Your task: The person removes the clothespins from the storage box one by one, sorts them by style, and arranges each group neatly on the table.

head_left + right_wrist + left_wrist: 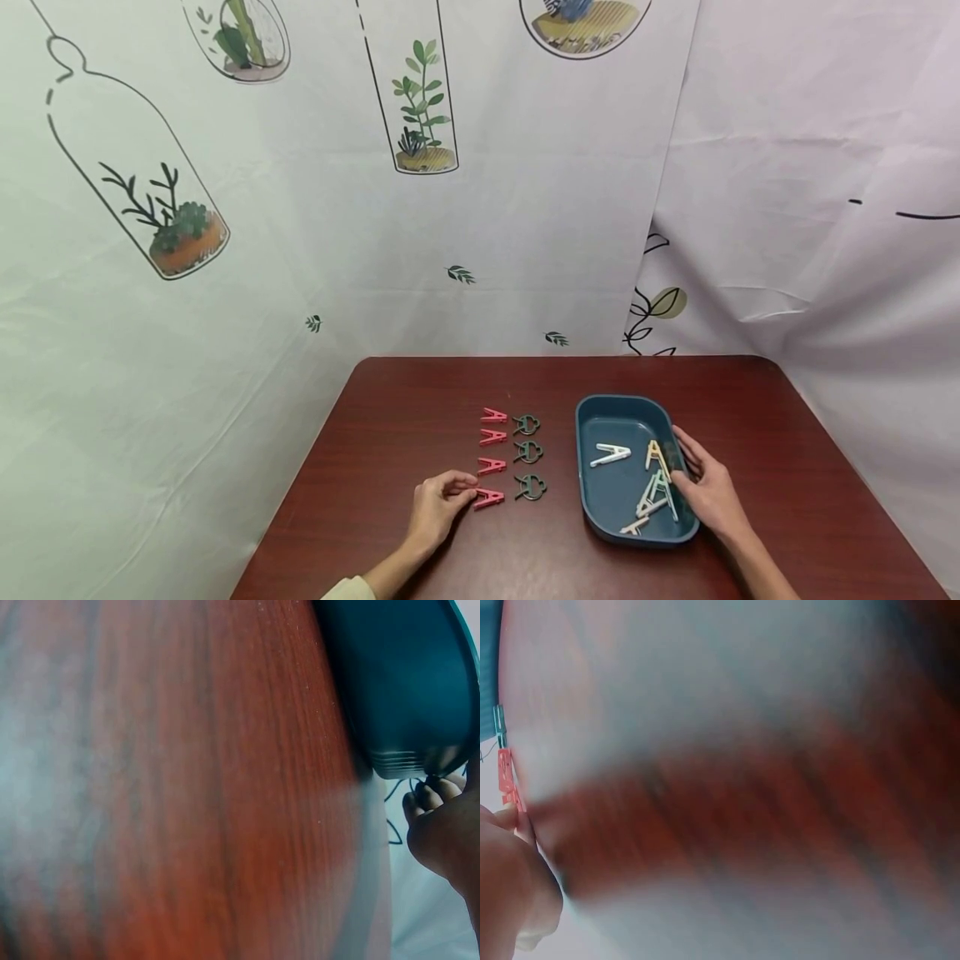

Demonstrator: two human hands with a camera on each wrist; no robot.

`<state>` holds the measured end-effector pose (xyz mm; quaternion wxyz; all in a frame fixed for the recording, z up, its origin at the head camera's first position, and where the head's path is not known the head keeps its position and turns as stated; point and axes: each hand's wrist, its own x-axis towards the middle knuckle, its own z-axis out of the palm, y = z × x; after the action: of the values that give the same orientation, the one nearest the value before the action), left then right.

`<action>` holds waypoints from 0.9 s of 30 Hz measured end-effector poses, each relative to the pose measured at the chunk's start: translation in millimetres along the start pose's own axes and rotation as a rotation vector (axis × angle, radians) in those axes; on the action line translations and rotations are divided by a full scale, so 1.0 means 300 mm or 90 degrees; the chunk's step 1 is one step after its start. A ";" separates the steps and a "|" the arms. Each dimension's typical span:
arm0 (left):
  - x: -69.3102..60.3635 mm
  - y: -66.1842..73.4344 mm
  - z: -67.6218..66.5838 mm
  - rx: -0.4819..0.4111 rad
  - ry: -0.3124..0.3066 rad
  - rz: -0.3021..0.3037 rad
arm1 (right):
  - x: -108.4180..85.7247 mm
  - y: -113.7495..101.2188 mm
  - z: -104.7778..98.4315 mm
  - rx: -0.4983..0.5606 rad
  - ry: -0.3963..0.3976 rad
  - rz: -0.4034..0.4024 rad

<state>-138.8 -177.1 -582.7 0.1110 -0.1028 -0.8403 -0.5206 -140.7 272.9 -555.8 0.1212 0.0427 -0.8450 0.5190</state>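
The left hand (437,507) pinches the red clip (490,498) farthest from the tabletop's (420,392) back edge, seemingly to align it with the other red clips (492,437); the right hand (710,490) grips the blue box (611,492), nearer the right edge, apparently to steady it.

Left arm: one pale yellow sleeve (350,590), visible portion plain; its edge ends short of the wrist, leaving a section of left forearm (393,572) exposed. Left hand (437,510): bare, slender fingers. Right arm: right forearm (756,560) bare along its full visible length. Right hand (711,493): bare, slender fingers. Sleeve weave and stitching: too small to tell.
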 end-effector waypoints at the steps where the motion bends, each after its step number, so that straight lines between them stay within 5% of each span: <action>1: 0.000 0.001 0.001 0.002 0.001 0.002 | 0.000 0.000 0.000 0.000 0.002 -0.001; 27: -0.001 0.011 0.012 0.064 0.006 -0.001 | 0.000 0.007 0.001 0.030 0.005 -0.028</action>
<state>-137.9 -172.4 -581.5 0.1198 -0.0939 -0.8651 -0.4780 -141.0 273.6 -557.7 0.1345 0.0620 -0.8309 0.5363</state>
